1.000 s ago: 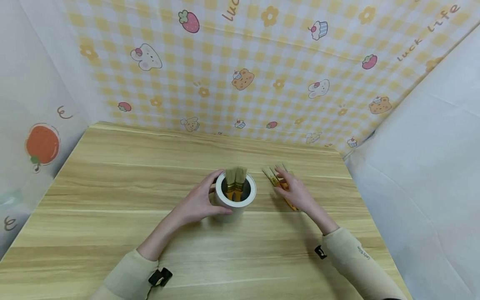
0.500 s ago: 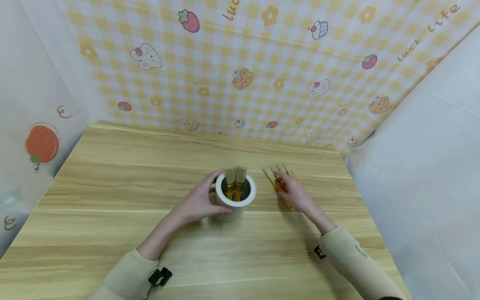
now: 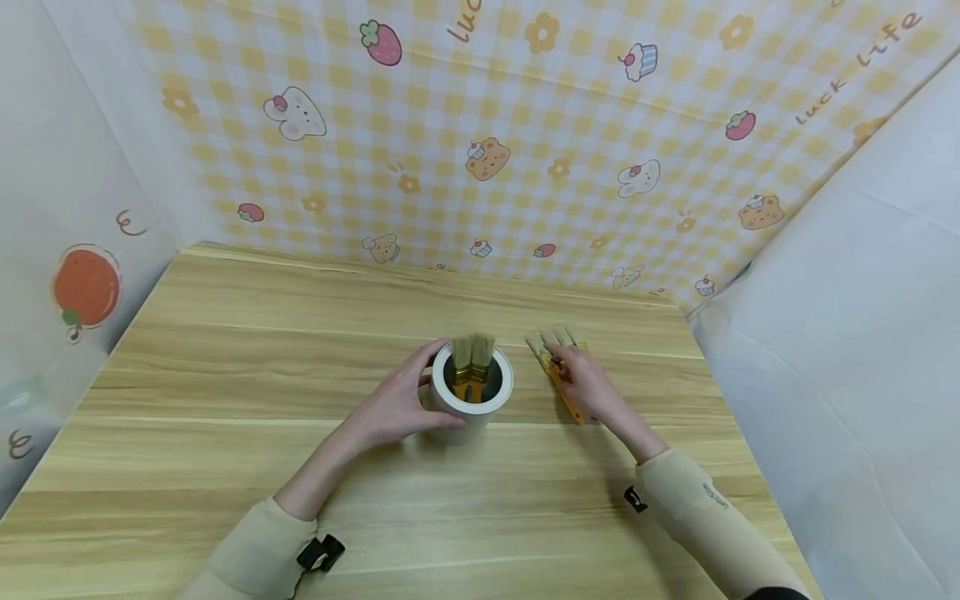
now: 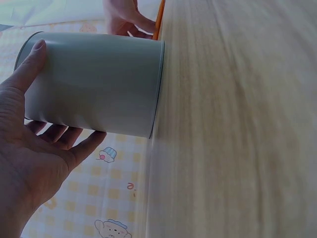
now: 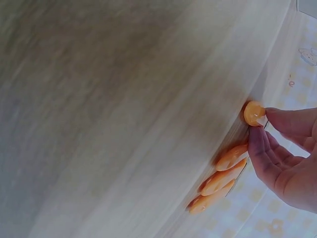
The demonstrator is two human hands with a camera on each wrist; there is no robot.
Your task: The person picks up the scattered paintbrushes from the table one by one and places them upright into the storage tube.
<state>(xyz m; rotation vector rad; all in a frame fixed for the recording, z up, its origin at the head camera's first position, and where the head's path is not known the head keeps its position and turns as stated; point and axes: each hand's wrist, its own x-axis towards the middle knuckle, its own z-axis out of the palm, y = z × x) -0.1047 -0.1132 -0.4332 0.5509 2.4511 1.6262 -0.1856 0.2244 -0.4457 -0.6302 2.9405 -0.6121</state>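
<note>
Your left hand [image 3: 393, 406] wraps its fingers and thumb round the white cup [image 3: 471, 406], which stands upright near the middle of the bench [image 3: 225, 375] with two brushes [image 3: 472, 360] in it. Your right hand [image 3: 592, 385] pinches one orange-handled brush [image 3: 561, 390] from the row lying just right of the cup, toward the bench's right edge.
</note>
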